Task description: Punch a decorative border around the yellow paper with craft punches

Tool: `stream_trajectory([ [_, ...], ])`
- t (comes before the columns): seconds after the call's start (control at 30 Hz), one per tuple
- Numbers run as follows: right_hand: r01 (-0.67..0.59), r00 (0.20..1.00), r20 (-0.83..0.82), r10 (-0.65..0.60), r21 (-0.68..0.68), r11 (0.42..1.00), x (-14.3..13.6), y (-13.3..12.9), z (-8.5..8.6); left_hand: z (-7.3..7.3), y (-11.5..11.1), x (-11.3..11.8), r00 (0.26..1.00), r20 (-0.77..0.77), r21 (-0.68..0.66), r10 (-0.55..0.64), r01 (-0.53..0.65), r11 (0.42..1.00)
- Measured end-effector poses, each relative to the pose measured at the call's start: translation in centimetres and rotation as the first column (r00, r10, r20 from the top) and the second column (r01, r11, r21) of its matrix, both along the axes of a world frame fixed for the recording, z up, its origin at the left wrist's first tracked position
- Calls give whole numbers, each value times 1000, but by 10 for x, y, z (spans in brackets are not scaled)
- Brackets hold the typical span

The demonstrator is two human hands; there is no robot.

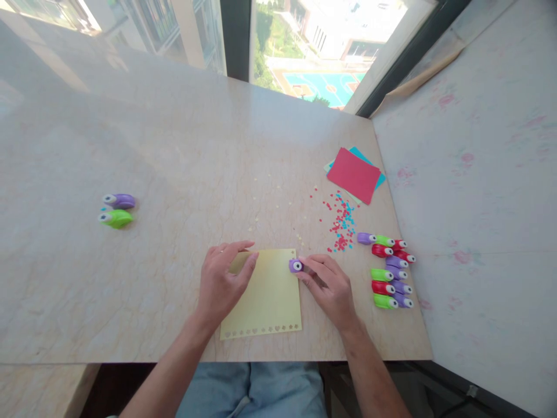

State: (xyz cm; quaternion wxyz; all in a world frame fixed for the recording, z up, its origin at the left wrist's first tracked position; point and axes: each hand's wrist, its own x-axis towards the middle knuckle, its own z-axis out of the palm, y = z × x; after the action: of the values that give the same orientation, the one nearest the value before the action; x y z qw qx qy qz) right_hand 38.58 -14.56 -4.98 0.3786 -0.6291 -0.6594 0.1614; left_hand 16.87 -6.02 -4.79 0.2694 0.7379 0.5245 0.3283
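A pale yellow sheet of paper [265,296] lies before me, with a row of small punched hearts and stars along its near edge. At its far right corner, a small punched shape shows. My right hand [328,287] pinches a purple craft punch [296,265] at the sheet's right edge, just below that corner. Over the left side of the sheet is my left hand [226,278], fingers apart and holding nothing. Whether its fingertips touch the paper I cannot tell.
Several purple, green and red punches [383,287] stand grouped at right. Red and blue confetti [342,223] lies below stacked coloured cards [354,176]. A purple punch [119,201] and a green punch [116,219] sit far left. A wall [470,191] bounds the right side, windows the back.
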Motion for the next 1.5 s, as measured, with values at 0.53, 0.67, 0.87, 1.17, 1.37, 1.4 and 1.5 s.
stream_trajectory([
  [0.53, 7, 998, -55, -7, 1, 1000, 0, 1, 2, 2, 0, 1, 1000, 20, -17, 6, -6, 1000],
  [0.67, 29, 991, -129, -28, 0, 1000, 1, 1, 2, 2, 0, 1, 1000, 25, -11, 1, 0, 1000],
  [0.87, 193, 925, -297, -235, -164, 967, 2, -2, 6, 0, 1, 1, 999, 28, -25, -20, 20, 999],
  [1.17, 30, 950, -218, -223, -647, 762, 11, 17, 41, -3, 1, 0, 999, 23, -18, -49, 50, 999],
  [1.37, 41, 987, -83, -139, -705, 708, 8, 28, 44, -4, 2, 1, 998, 25, -16, -52, 52, 999],
  [1.4, 42, 989, -70, -130, -707, 706, 8, 29, 44, -4, 2, 1, 998, 24, -16, -52, 53, 998],
  [1.5, 38, 991, -61, -117, -718, 695, 8, 30, 43, -4, 1, 1, 998, 20, -14, -55, 55, 998],
])
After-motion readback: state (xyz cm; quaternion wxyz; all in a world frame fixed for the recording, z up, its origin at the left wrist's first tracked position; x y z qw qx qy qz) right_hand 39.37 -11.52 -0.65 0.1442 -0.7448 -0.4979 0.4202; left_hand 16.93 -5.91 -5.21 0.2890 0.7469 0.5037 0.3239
